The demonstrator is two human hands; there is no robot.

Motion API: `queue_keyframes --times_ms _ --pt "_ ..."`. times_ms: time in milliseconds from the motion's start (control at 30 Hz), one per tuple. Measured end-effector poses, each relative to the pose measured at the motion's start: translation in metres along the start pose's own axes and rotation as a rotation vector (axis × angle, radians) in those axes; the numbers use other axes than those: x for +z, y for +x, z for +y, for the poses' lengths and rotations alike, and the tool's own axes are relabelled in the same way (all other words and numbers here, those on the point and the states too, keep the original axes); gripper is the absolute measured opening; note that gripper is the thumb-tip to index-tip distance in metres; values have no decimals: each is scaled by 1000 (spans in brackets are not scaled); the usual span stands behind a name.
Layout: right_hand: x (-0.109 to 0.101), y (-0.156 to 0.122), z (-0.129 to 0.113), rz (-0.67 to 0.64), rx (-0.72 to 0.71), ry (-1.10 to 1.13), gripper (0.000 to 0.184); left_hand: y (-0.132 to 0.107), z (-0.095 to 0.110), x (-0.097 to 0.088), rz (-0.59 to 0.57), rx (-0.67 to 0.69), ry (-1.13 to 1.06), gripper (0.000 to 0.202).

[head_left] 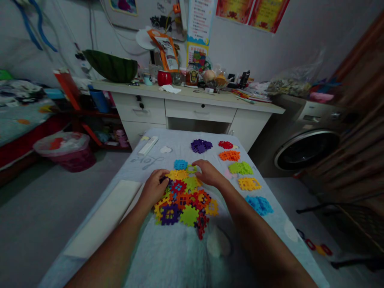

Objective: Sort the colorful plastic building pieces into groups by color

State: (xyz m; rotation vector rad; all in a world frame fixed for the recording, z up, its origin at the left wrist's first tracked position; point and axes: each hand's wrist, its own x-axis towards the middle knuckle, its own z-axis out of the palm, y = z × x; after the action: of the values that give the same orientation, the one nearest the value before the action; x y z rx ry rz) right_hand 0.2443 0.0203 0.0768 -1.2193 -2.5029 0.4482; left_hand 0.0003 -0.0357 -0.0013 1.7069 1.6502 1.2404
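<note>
A mixed heap of flat, toothed plastic tiles (184,204) in several colours lies in the middle of a cloth-covered table (168,256). My left hand (154,188) rests on the heap's left edge with its fingers curled over a dark tile. My right hand (208,173) sits at the heap's far edge, fingers bent onto a yellow-green tile (192,170). A lone blue tile (181,164) lies just beyond the hands. Sorted piles run along the right: purple (201,146), red (225,145), orange (229,155), green (241,168), yellow (249,183), blue (259,204).
A white flat strip (105,218) lies along the table's left edge, a white tube (148,145) at the far left corner. Beyond stand a cluttered white desk (186,106) with half a watermelon (111,66), a washing machine (309,138) at right, a pink bin (64,150) at left.
</note>
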Motion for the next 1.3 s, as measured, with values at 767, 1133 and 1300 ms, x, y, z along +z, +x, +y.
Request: queue_keyframes --times_ms 767,1133,1300 --pt "-46 -41 38 187 194 363 18 0 13 -3 -11 0 27 28" --pt "-84 -177 68 52 380 306 22 1 12 -3 -27 -23 58 32" --pt "-72 -189 59 32 375 142 20 1 12 -3 -38 -35 56 33"
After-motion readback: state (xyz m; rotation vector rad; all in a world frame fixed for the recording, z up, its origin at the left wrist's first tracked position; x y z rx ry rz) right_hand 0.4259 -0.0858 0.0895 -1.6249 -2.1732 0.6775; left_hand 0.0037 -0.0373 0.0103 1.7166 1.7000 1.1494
